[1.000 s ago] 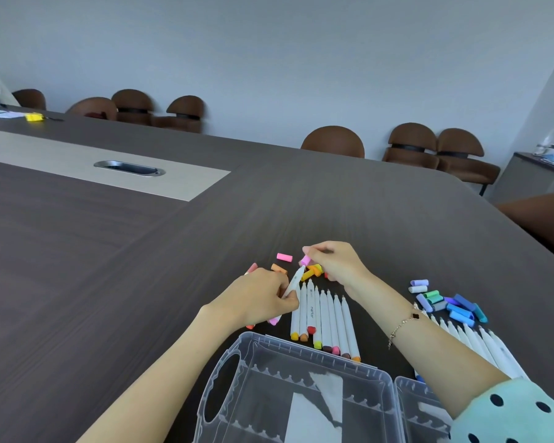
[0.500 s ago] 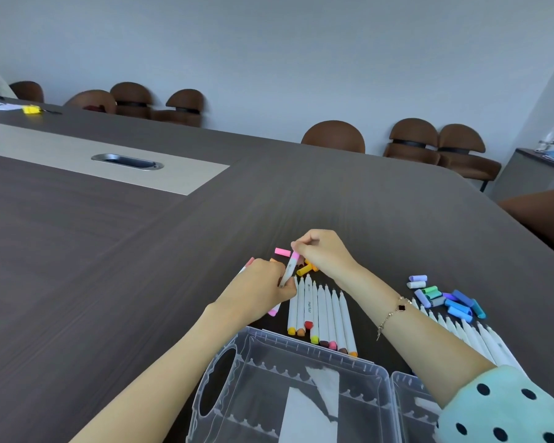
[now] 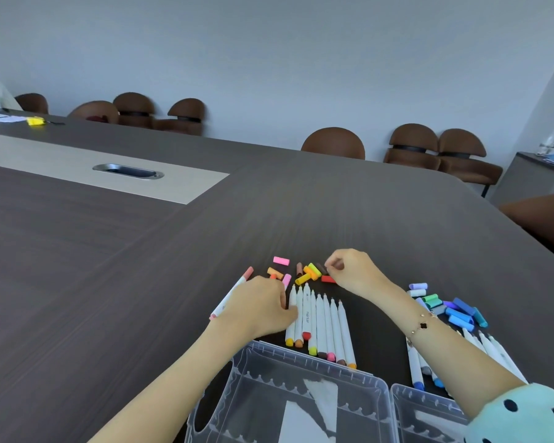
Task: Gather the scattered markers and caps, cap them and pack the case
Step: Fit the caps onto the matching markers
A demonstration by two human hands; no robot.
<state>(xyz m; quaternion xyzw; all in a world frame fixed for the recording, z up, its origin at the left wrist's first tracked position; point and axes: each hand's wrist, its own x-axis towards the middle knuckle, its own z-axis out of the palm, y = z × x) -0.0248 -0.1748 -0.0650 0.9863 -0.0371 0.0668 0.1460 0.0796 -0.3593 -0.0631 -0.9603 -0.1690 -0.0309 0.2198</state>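
A row of uncapped white markers (image 3: 322, 324) lies on the dark table, tips pointing away from me. Beyond the tips is a pile of loose warm-coloured caps (image 3: 307, 272), with a pink cap (image 3: 281, 260) apart. My left hand (image 3: 263, 306) lies at the row's left edge, fingers curled round a pink-capped marker (image 3: 287, 279); only its cap shows. A salmon-capped marker (image 3: 234, 292) lies just left of that hand. My right hand (image 3: 352, 271) pinches a dark brown cap (image 3: 321, 268) at the pile's right side. The open clear case (image 3: 256, 372) stands nearest me.
Blue, green and lilac caps (image 3: 448, 306) and more white markers (image 3: 496, 350) lie to the right, partly under my right forearm. A metal cable hatch (image 3: 128, 171) sits in the table's pale strip. Brown chairs (image 3: 333, 143) line the far edge; a yellow object (image 3: 36, 120) lies far left.
My right hand pushed the pink cap onto the marker held in my left hand, then moved right to the cap pile. My left hand lowered the capped marker toward the table.
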